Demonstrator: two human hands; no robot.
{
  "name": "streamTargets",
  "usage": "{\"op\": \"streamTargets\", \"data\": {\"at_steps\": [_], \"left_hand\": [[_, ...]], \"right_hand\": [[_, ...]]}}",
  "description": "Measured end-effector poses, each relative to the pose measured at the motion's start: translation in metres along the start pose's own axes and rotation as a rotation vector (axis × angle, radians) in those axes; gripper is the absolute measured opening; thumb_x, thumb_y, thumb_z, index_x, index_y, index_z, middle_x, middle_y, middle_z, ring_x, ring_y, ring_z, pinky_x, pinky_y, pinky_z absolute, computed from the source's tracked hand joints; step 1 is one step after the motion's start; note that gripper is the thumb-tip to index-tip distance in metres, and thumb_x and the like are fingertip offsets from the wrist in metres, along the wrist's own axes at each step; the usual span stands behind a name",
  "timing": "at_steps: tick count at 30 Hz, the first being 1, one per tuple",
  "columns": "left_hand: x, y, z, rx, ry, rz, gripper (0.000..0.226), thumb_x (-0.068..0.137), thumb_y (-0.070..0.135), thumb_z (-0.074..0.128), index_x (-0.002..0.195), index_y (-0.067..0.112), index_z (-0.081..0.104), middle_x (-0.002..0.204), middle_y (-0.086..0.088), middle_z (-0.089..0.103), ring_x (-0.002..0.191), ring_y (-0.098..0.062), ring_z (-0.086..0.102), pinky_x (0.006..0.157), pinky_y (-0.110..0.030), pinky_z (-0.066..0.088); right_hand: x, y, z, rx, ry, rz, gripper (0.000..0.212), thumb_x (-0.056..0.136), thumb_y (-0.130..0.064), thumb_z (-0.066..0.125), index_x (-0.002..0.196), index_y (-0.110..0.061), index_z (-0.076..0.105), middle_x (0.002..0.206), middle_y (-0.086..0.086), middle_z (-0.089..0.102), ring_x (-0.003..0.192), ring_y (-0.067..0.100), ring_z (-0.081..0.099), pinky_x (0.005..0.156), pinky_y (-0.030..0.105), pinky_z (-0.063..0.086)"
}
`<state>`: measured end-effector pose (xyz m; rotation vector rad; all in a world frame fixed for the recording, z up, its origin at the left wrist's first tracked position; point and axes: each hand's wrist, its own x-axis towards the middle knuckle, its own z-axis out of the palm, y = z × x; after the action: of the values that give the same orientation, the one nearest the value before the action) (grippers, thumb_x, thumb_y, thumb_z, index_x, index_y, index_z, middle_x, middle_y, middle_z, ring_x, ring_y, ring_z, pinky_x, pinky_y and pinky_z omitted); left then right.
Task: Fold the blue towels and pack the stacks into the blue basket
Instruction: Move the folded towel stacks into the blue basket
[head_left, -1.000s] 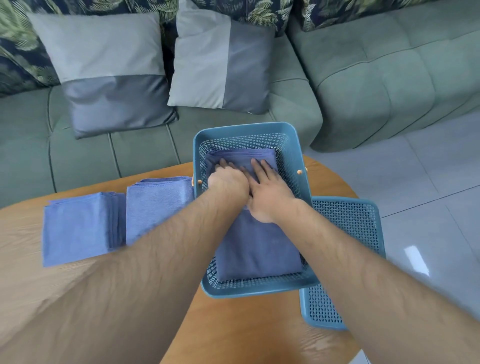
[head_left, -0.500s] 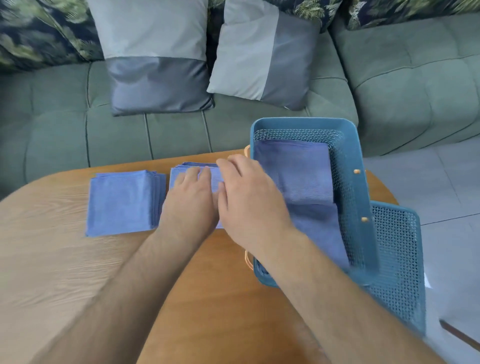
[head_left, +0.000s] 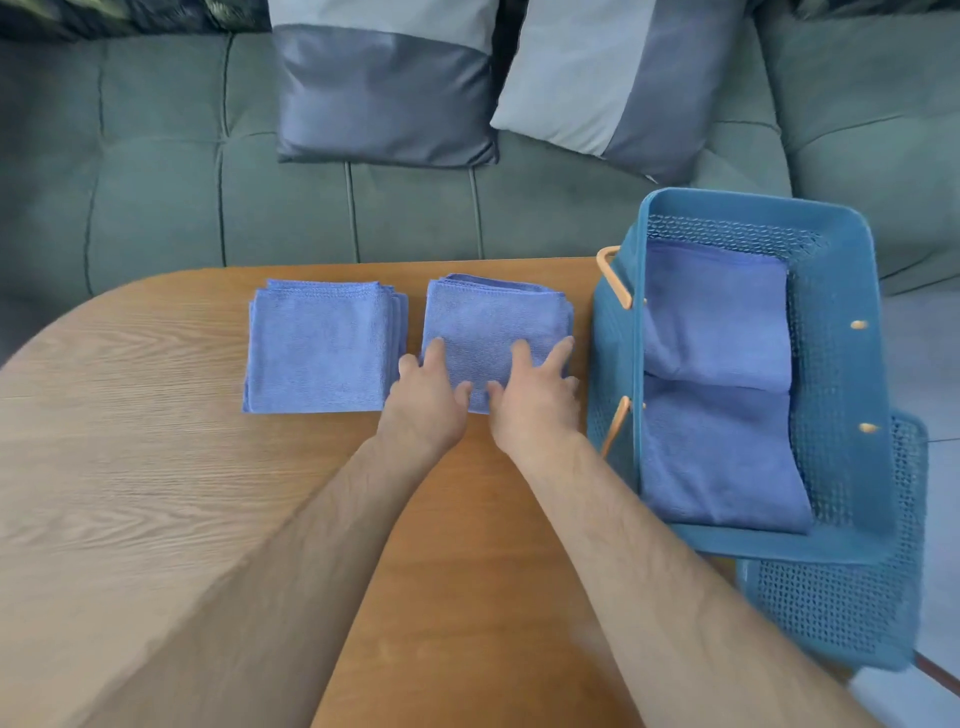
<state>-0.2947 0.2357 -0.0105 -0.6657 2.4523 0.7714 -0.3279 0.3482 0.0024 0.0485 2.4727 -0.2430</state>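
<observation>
While two folded stacks (head_left: 719, 384) lie in the basket (head_left: 836, 364), both hands (head_left: 488, 389) rest flat, unclenched, on one of two table stacks (head_left: 493, 332) left

Your wooden table (head_left: 156, 467) carries two folded blue towel stacks (head_left: 322, 353) (head_left: 493, 322) at twelve o'clock. The blue basket (head_left: 618, 364) sits at three o'clock.

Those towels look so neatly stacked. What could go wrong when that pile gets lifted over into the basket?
The hands, left and right, grip only the near edge of the right stack, so its loose layers could fan out or slide apart when lifted. The blue basket already holds two folded piles filling most of its floor, so another stack may have to sit on top and could tip or come unfolded.
</observation>
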Motion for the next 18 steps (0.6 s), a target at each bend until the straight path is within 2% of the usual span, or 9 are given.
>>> {"op": "streamTargets", "data": {"at_steps": [5, 7, 9, 12, 15, 18], "left_hand": [[0.004, -0.005, -0.007, -0.074, 0.09, 0.06, 0.05, 0.101, 0.026, 0.055, 0.149, 0.018, 0.04, 0.132, -0.015, 0.044, 0.114, -0.035, 0.054, 0.095, -0.042, 0.045], [0.006, -0.006, -0.01, -0.132, 0.096, 0.072, 0.046, 0.1, 0.025, 0.054, 0.145, 0.021, 0.046, 0.13, -0.014, 0.046, 0.112, -0.03, 0.055, 0.094, -0.036, 0.044], [0.007, -0.005, -0.014, -0.215, 0.054, 0.058, 0.044, 0.096, 0.02, 0.054, 0.14, 0.025, 0.051, 0.127, -0.008, 0.053, 0.109, -0.022, 0.057, 0.088, -0.028, 0.044], [0.007, -0.006, -0.022, -0.402, -0.017, 0.014, 0.045, 0.085, 0.013, 0.053, 0.124, 0.033, 0.061, 0.115, 0.012, 0.065, 0.103, -0.012, 0.061, 0.078, -0.025, 0.046], [-0.002, -0.012, -0.034, -0.457, 0.001, 0.031, 0.043, 0.08, 0.013, 0.054, 0.111, 0.041, 0.063, 0.1, 0.026, 0.065, 0.095, 0.001, 0.062, 0.07, -0.019, 0.045], [-0.023, -0.017, -0.041, -0.463, 0.063, 0.066, 0.048, 0.084, 0.013, 0.057, 0.127, 0.034, 0.064, 0.118, 0.019, 0.059, 0.104, 0.006, 0.056, 0.084, -0.015, 0.044]], "right_hand": [[-0.001, 0.0, 0.001, 0.036, 0.144, 0.01, 0.041, 0.102, -0.032, 0.054, 0.14, -0.021, 0.041, 0.147, 0.022, 0.024, 0.124, 0.039, 0.041, 0.095, 0.044, 0.046], [-0.001, 0.0, 0.0, 0.123, 0.138, 0.016, 0.039, 0.1, -0.028, 0.056, 0.136, -0.019, 0.046, 0.137, 0.02, 0.031, 0.118, 0.04, 0.047, 0.096, 0.042, 0.046], [0.001, 0.002, -0.002, 0.249, 0.092, 0.037, 0.039, 0.096, -0.021, 0.057, 0.135, -0.018, 0.05, 0.133, 0.02, 0.034, 0.113, 0.042, 0.052, 0.096, 0.039, 0.046], [-0.001, 0.005, -0.008, 0.368, 0.016, 0.013, 0.047, 0.092, -0.021, 0.057, 0.138, -0.024, 0.053, 0.134, 0.019, 0.038, 0.115, 0.041, 0.054, 0.096, 0.035, 0.047], [-0.012, 0.008, -0.013, 0.411, -0.065, -0.08, 0.06, 0.09, -0.022, 0.055, 0.148, -0.034, 0.045, 0.137, 0.013, 0.038, 0.119, 0.035, 0.053, 0.092, 0.032, 0.045], [-0.027, 0.01, -0.021, 0.384, -0.022, -0.175, 0.067, 0.089, -0.022, 0.055, 0.152, -0.037, 0.038, 0.135, 0.004, 0.034, 0.108, 0.029, 0.058, 0.09, 0.032, 0.048]]}}
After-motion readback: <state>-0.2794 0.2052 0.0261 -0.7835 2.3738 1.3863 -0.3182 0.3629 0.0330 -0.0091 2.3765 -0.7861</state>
